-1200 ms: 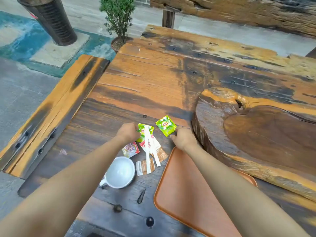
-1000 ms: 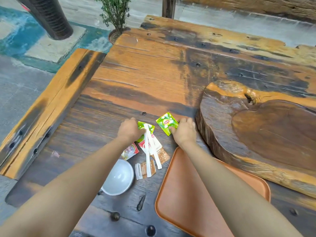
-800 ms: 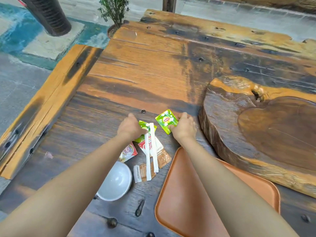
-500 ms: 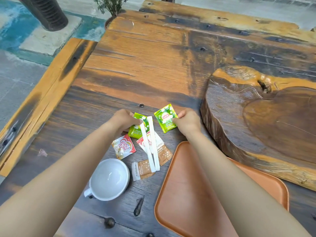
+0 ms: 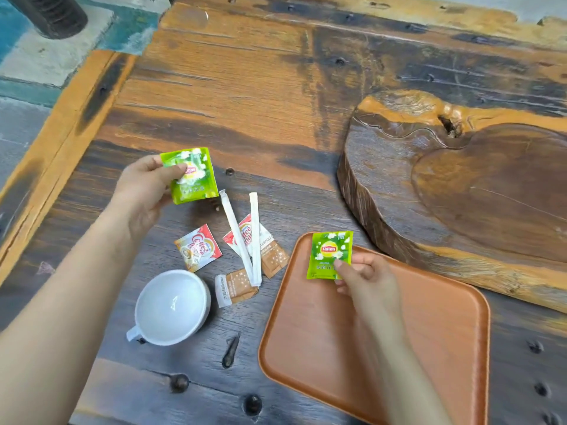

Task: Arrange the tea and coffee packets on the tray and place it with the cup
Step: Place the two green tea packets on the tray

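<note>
rough plank table of dark and orange-stained wood (image 5: 245, 87) fills most of the frame, studded with dark round bolt heads (image 5: 252, 404). thick carved wooden slab with a shallow hollow (image 5: 478, 185) lies on it at right. orange wooden bench (image 5: 61, 133) runs along the left edge. upper left: grey and teal painted floor (image 5: 129, 29), black ribbed cylinder (image 5: 52, 13). even daylight.

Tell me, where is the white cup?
The white cup sits on the dark table, lower left of the head view, just left of the brown sachet and below the Coffee-mate packet.
</note>
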`<state>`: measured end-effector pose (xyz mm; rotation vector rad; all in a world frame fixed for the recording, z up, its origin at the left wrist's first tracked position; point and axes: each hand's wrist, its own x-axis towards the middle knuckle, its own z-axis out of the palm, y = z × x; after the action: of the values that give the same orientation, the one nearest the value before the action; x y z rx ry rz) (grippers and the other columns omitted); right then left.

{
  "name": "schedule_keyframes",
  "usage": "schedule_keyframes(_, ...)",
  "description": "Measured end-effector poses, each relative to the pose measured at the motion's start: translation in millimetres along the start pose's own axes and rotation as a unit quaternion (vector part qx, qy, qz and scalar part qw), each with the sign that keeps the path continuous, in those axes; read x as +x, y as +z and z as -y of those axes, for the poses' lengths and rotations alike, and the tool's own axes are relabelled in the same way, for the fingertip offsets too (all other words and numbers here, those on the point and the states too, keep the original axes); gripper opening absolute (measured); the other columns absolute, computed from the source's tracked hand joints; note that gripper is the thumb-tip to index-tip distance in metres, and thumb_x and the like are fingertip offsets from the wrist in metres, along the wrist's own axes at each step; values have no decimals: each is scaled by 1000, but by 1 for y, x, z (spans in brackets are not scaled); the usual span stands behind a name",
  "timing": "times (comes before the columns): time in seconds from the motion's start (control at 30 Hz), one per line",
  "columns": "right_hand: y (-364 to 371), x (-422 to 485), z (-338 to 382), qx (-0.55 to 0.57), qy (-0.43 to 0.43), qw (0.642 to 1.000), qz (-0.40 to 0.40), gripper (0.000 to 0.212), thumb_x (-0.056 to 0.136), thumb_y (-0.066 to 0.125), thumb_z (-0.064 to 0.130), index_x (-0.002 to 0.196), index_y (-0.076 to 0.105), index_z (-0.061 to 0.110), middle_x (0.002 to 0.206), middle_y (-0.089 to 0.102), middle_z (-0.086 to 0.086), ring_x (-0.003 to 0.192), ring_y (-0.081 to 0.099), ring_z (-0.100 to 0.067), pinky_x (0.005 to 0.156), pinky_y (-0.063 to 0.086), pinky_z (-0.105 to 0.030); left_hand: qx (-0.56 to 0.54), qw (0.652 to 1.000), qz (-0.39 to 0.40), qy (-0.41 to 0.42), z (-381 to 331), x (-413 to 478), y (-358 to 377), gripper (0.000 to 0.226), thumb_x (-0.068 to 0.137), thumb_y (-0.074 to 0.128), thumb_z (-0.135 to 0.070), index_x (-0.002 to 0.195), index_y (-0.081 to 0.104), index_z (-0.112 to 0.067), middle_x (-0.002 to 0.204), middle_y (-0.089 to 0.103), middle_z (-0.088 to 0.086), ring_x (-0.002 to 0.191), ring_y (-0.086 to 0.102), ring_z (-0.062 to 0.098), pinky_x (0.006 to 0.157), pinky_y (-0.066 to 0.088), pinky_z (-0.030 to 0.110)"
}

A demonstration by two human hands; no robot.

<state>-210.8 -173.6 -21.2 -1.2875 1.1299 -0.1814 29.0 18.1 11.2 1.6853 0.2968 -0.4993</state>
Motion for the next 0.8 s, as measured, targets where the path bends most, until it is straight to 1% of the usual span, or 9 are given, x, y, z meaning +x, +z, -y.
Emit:
schedule_keyframes(0.1, -6, -7, -27, -82, 8, 997, -10, 21, 81, 69, 15, 76, 49, 23, 79, 68, -10, 49, 61, -10, 58, 52, -26, -55, 998, -20, 32, -4, -19, 4, 16, 86, 57, -7, 78, 59, -20, 51, 69, -14, 49, 64, -3, 47, 52, 13)
schedule_keyframes(0.17, -10, -13, -33, -173, -33, 984, -11, 18, 81, 68, 22, 81, 50, 25, 83, 67, -7, 67, 66, -21, 70, 53, -37, -77, 996, -25, 36, -2, -31, 9, 16, 87, 56, -7, 78, 59, -20, 50, 68, -13, 47, 63, -3, 44, 50, 12)
schedule_keyframes(0.2, -12, -17, -33, -239, -66, 969, -13, 17, 80, 67, 23, 87, 52, 23, 86, 65, -5, 77, 65, -24, 74, 52, -37, -83, 995, -25, 40, -1, -37, 11, 16, 87, 57, -7, 78, 59, -19, 50, 68, -13, 47, 62, -3, 44, 49, 12)
schedule_keyframes(0.3, -19, -25, -31, -425, -176, 886, -63, 28, 80, 65, 24, 104, 54, 15, 102, 57, -5, 99, 54, -26, 84, 46, -39, -87, 995, -18, 51, 4, -53, 18, 15, 86, 57, -6, 78, 60, -19, 52, 69, -12, 48, 63, -2, 47, 51, 13)
schedule_keyframes(0.37, -19, -23, -30, -453, -258, 850, -74, 32, 80, 63, 25, 109, 55, 13, 108, 56, -7, 103, 51, -29, 90, 42, -40, -82, 995, -5, 51, 9, -63, 23, 16, 86, 57, -5, 78, 60, -18, 52, 69, -12, 48, 62, -1, 47, 51, 13)
schedule_keyframes(0.5, -9, -8, -45, -500, -343, 795, 20, 49, 84, 60, 24, 130, 48, 14, 138, 48, -8, 130, 36, -24, 110, 21, -37, -75, 995, 37, 45, 24, -80, 36, 14, 85, 57, -5, 81, 62, -17, 60, 72, -10, 55, 65, 1, 55, 56, 17)
schedule_keyframes(0.6, -5, 2, -56, -518, -343, 781, 53, 50, 87, 49, 28, 135, 43, 14, 145, 43, -9, 136, 32, -23, 115, 11, -34, -61, 996, 59, 29, 35, -89, 44, 13, 84, 57, -5, 83, 63, -17, 62, 70, -8, 57, 65, 2, 55, 55, 17)
schedule_keyframes(0.73, -7, 11, -59, -513, -352, 780, 63, 52, 87, 38, 33, 135, 42, 15, 146, 41, -9, 134, 23, -19, 115, 10, -31, -44, 996, 77, -4, 51, -98, 52, 11, 84, 59, -8, 85, 65, -18, 66, 72, -6, 61, 67, 4, 70, 55, 28)
schedule_keyframes(0.8, -8, 13, -60, -508, -362, 779, 71, 52, 88, 37, 34, 136, 41, 15, 147, 40, -9, 135, 21, -19, 115, 9, -30, -36, 996, 84, -13, 55, -101, 55, 9, 84, 59, -8, 87, 64, -16, 67, 72, -5, 61, 67, 6, 69, 54, 29)
